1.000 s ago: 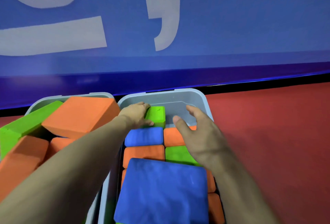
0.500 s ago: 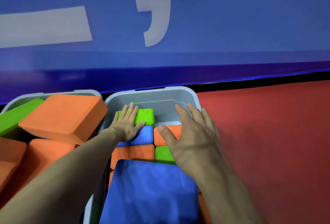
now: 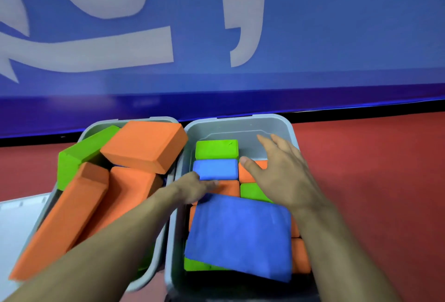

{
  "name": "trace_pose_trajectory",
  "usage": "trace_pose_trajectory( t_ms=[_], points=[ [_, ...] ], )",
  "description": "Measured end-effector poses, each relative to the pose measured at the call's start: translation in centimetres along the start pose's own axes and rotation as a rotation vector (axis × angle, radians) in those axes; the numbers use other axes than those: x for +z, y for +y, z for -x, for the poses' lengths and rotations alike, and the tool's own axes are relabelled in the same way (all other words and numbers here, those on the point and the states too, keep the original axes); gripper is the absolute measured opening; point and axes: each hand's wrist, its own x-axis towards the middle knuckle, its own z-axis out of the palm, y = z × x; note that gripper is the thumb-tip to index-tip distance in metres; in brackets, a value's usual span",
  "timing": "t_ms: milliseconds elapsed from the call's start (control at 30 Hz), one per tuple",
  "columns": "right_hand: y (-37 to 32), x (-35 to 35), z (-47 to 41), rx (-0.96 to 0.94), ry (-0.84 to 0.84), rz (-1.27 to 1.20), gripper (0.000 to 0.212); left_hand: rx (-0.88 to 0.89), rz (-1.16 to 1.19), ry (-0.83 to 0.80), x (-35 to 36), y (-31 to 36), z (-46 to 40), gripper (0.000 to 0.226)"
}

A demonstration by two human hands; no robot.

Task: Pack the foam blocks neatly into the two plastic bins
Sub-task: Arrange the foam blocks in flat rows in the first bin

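A big blue wall (image 3: 313, 24) with pale shapes on it stands behind everything, and a red floor (image 3: 373, 181) runs under it. Two grey bins sit side by side on the floor. The left bin (image 3: 154, 263) is a jumble: big orange blocks (image 3: 144, 145) and a green block (image 3: 79, 154) lean on each other and stick up over the rim. The right bin (image 3: 240, 122) is neater, with small blocks packed flat in rows. A large blue block (image 3: 238, 234) lies on top of them at the near end. At the far end sit a green small block (image 3: 216, 148) and a blue small block (image 3: 214, 168), touching.

The right hand (image 3: 281, 171) hovers flat over the rows with its fingers spread, holding nothing. The left hand (image 3: 195, 188) reaches in over the bin wall, fingers out straight, resting on an orange small block (image 3: 230, 187) just beside the large blue block.
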Motion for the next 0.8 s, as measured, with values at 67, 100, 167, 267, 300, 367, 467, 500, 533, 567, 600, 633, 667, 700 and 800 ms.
trace_pose_trajectory(
  t_ms=[67,100,167,267,300,367,467,500,533,567,600,633,667,700,800],
  points=[
    [-0.5,0.1,0.3,-0.003,-0.023,-0.006,0.075,-0.048,0.051,-0.080,1.8,-1.8,1.4,0.066],
    [-0.7,0.1,0.5,-0.003,-0.035,-0.010,0.074,-0.070,0.068,-0.094,2.6,-2.5,1.9,0.068],
    [-1.0,0.1,0.8,-0.009,-0.047,-0.008,0.073,-0.096,0.210,-0.115,3.9,-3.4,2.8,0.053],
    [-1.1,-0.2,1.0,-0.016,-0.046,-0.013,0.072,-0.097,0.431,-0.091,5.1,-3.6,4.6,0.027],
    [-1.1,-0.3,1.0,-0.014,-0.047,-0.018,0.071,-0.081,0.465,-0.080,5.4,-3.6,5.0,0.034],
    [-1.0,-0.3,1.1,-0.008,-0.059,-0.019,0.070,-0.066,0.537,-0.062,5.8,-3.9,5.2,0.067],
    [-0.9,-0.3,1.0,-0.012,-0.092,-0.013,0.071,-0.045,0.613,-0.132,5.6,-3.6,5.8,0.086],
    [-0.8,-0.3,1.0,-0.016,-0.101,-0.014,0.071,-0.031,0.593,-0.184,5.5,-3.2,6.2,0.087],
    [-0.7,-0.2,1.0,-0.021,-0.113,-0.020,0.071,-0.017,0.556,-0.224,5.3,-2.8,6.7,0.085],
    [-0.6,-0.1,1.1,-0.026,-0.125,-0.028,0.071,0.007,0.532,-0.245,5.1,-2.5,7.1,0.080],
    [-0.6,-0.1,1.1,-0.036,-0.136,-0.037,0.073,0.040,0.559,-0.241,4.7,-2.0,7.4,0.077],
    [-0.5,-0.1,1.1,-0.053,-0.143,-0.050,0.075,0.087,0.594,-0.211,4.4,-1.5,7.6,0.078],
    [-0.5,-0.2,1.1,-0.078,-0.145,-0.072,0.078,0.160,0.615,-0.156,3.9,-0.8,7.9,0.080],
    [-0.5,-0.3,1.1,-0.113,-0.147,-0.105,0.082,0.241,0.579,-0.079,3.3,0.0,8.2,0.083],
    [-0.8,-1.1,1.1,-0.276,-0.183,-0.168,0.096,0.477,0.244,0.223,0.8,2.9,9.8,0.091]
  ],
)
